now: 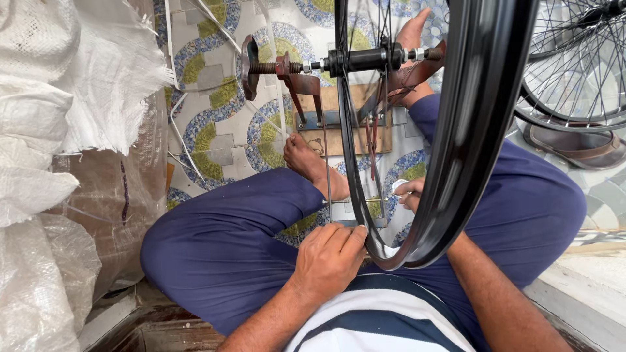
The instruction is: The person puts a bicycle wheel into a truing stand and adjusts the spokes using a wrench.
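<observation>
1. Black painted metal: a bicycle wheel rim (pixel 469 130) is seen edge-on, standing upright between the seated person's knees, its lowest part just above the lap.
2. The wheel's hub (pixel 365 60) is carried on a threaded axle held by a rusty stand (pixel 306 88), which is fixed to a wooden board (pixel 326 137) on the patterned tile floor (pixel 215 124). Both bare feet are pressed against the board or stand.
3. The left hand (pixel 329 257) is curled over the lower rim from the near side, fingers bent onto the rim edge; the grip is narrow and closed on the rim.
4. The right hand (pixel 409 194) is mostly hidden behind the rim. Its fingertips appear pinched on a small pale piece at the end of a spoke (pixel 327 163); what exactly is held cannot be told.
5. Thin spokes run from hub to rim; several are blurred or too fine to count.
6. Nearby: white woven sacks (pixel 59 111) on the left, a second spoked wheel (pixel 574 65) at upper right, a brown sandal (pixel 577 146) beneath it.
7. Risk, judged: a spoke end could slip from the pinched fingers, since the right hand works out of sight behind the rim.
8. Risk, judged: fingers lying between spokes and rim could be nipped if the wheel were turned on its axle.
9. Risk, judged: the stand could shift if foot pressure on the board eased, letting the rim swing toward the second wheel.
</observation>
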